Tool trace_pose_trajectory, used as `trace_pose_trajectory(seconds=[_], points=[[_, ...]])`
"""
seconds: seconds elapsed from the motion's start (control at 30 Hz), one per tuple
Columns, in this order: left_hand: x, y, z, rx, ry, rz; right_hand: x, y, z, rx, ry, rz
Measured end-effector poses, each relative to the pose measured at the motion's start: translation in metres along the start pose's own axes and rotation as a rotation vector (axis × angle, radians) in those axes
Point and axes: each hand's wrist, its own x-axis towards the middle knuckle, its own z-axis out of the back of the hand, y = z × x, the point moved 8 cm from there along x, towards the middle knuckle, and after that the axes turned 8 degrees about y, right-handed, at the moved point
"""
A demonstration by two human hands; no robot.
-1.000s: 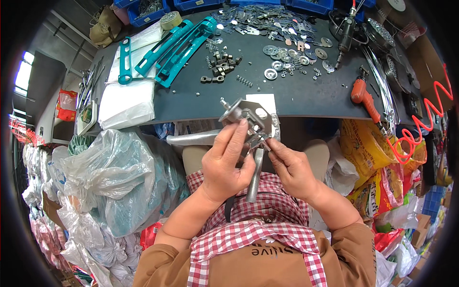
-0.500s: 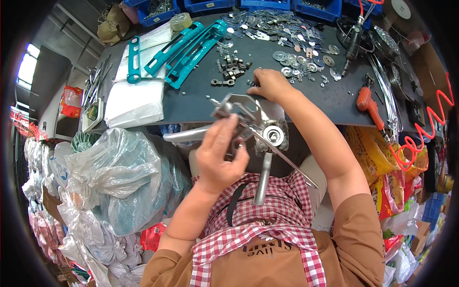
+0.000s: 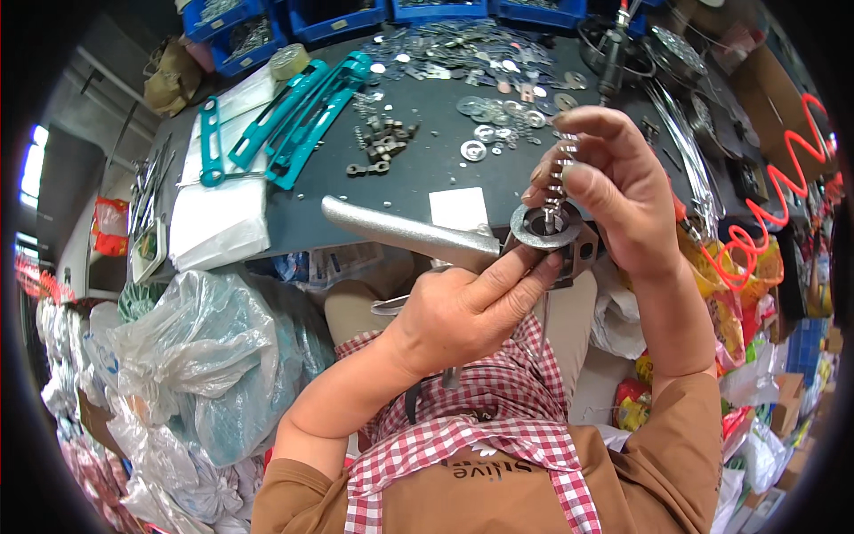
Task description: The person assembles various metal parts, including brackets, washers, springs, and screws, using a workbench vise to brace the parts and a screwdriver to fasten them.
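By the counter (image 3: 391, 198), the left hand (image 3: 463, 311) grips a ringed metal fitting (image 3: 527, 234); the right hand (image 3: 627, 187) pinches a spring (image 3: 559, 167) over its opening.

Standing by, I see the person's left hand (image 3: 467, 311) gripping a metal fitting (image 3: 525, 233) by its round collar, a grey handle (image 3: 400, 231) reaching out leftward. The right hand (image 3: 632, 196) holds a coil spring (image 3: 560, 169) upright over the collar's opening. Beyond, the table (image 3: 400, 191) carries teal pieces (image 3: 278, 116), white sheets (image 3: 218, 222) and scattered flat metal parts (image 3: 485, 53); blue bins (image 3: 338, 28) line its far edge.
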Motion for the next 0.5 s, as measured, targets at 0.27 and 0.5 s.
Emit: trace_pose_trajectory(seconds=[0.27, 0.5], points=[[0.008, -0.021, -0.016, 0.158, -0.044, -0.114, -0.043, 0.042, 0.003, -0.845, 0.139, 0.228], [0.000, -0.018, -0.014, 0.175, -0.052, 0.001, -0.115, -0.055, 0.008, -0.650, 0.134, -0.289]])
